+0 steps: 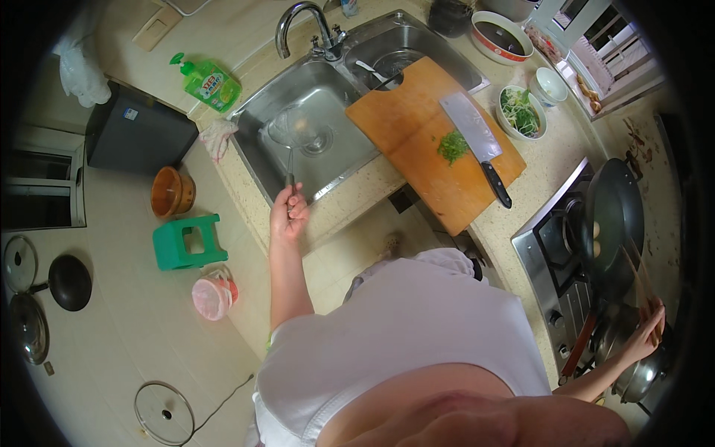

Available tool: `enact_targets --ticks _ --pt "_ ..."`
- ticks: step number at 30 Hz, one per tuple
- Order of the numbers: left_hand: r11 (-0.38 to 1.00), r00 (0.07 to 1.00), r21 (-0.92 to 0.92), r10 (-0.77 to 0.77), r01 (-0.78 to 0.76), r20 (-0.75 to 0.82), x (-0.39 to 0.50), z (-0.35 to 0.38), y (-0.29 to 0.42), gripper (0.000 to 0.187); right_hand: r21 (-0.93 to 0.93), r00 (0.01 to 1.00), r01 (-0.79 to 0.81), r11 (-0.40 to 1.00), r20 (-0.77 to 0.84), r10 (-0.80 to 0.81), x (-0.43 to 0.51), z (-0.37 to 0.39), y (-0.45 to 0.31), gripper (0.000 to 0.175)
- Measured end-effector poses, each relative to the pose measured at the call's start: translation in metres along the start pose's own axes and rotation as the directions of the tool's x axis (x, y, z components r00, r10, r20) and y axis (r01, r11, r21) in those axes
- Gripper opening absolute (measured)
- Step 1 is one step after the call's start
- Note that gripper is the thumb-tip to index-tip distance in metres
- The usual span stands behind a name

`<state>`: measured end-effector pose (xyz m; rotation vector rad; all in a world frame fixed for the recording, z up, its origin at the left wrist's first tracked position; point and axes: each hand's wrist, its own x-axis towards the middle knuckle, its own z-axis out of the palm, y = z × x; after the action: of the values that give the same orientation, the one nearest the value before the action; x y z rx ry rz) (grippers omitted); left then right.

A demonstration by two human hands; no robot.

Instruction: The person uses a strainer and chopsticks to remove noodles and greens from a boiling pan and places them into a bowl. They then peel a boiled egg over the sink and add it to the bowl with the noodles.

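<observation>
My left hand is closed around the handle of a wire-mesh strainer, held over the left basin of the steel sink. A small yellowish bit shows in or beneath the mesh; I cannot tell which. Off to the right, my right hand grips long wooden chopsticks, whose tips reach into a dark wok on the gas stove. Two pale round pieces lie in the wok.
A wooden cutting board bridges sink and counter, bearing a cleaver and chopped greens. Nearby stand a bowl of greens and an enamel basin. Left are green soap and a green stool. A lidded pot sits below the wok.
</observation>
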<state>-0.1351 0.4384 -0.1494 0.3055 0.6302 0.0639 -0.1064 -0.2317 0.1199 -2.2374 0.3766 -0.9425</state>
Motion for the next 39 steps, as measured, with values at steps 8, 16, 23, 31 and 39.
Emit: enact_targets --ticks 8,16,23,31,39 --pt "0.993 0.995 -0.08 -0.08 0.085 0.067 0.033 -0.023 0.005 0.027 -0.055 0.996 0.087 0.995 -0.002 -0.087 -0.003 0.005 0.002 0.036" --pt "0.968 0.977 -0.15 -0.185 0.2 0.109 0.03 -0.037 0.008 0.033 0.044 0.997 0.03 0.999 -0.076 -0.027 0.009 0.002 0.008 0.029" --pt "0.93 0.965 0.299 -0.151 0.212 -0.215 0.01 -0.012 0.001 0.035 -0.11 0.978 -0.21 0.972 -0.022 0.209 0.007 -0.035 0.094 0.035" --pt "0.142 0.912 0.962 0.311 0.235 -0.269 -0.005 0.011 -0.009 0.034 0.308 0.858 -0.499 0.81 0.039 0.513 0.022 -0.001 0.191 0.03" --pt "-0.558 0.688 0.798 0.672 0.226 0.275 -0.025 0.019 -0.013 0.059 0.373 0.881 -0.47 0.8 0.243 0.405 0.028 -0.024 0.166 0.035"
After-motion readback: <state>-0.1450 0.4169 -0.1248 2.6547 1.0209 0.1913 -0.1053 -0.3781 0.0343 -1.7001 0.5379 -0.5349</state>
